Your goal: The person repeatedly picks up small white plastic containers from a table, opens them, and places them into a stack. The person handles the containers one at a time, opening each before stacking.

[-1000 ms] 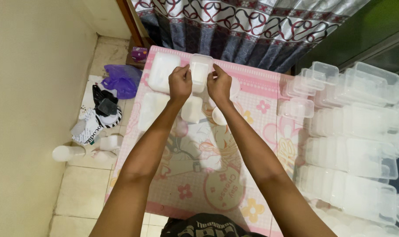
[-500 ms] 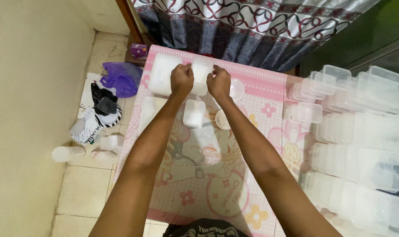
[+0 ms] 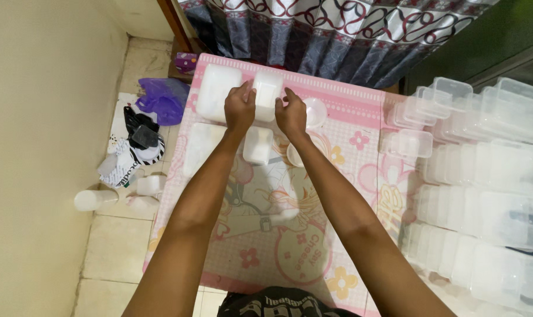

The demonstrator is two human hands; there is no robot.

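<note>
Both our hands, left [image 3: 239, 110] and right [image 3: 292, 113], pinch a light, thin, flexible tub [image 3: 267, 94] by its sides near the desk's [image 3: 348, 170] far edge.

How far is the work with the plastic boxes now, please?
Done: many clear boxes stand stacked on the right. In hand: left hand and right hand hold a small white box between them. Left: several boxes lie loose on the pink table.
</note>
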